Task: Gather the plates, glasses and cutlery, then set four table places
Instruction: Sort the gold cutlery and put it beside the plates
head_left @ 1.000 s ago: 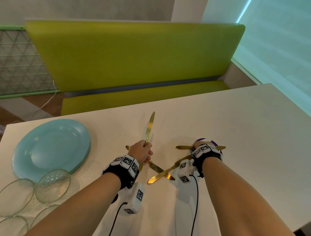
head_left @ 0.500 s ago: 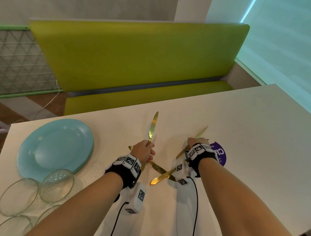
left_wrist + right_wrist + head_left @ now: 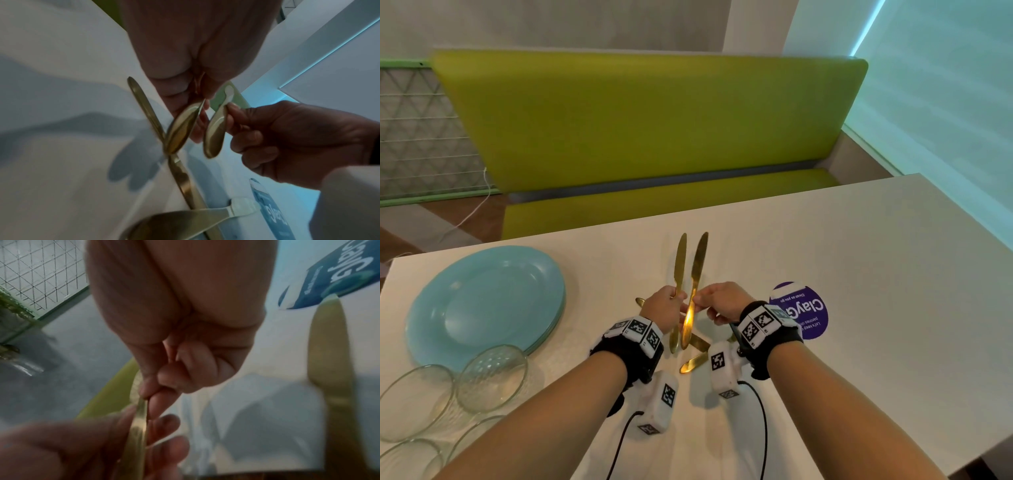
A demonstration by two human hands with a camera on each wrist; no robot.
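I was still gathering. My left hand (image 3: pixel 666 310) curled round one gold knife (image 3: pixel 678 270); right hand (image 3: pixel 719 303) pinched second knife (image 3: pixel 697 270) beside it, center of table (image 3: pixel 859 274). More cutlery (image 3: pixel 695 363) lay under hands. Plates (image 3: pixel 486 305), glasses (image 3: pixel 489 377) stacked near left. No places set.

Knives (image 3: pixel 698 270): two gold, held upright side by side — two more crossed on counter.
Plates (image 3: pixel 482 305): blue stack, left.
Glasses (image 3: pixel 489 377): clear, front-left — by the plates.
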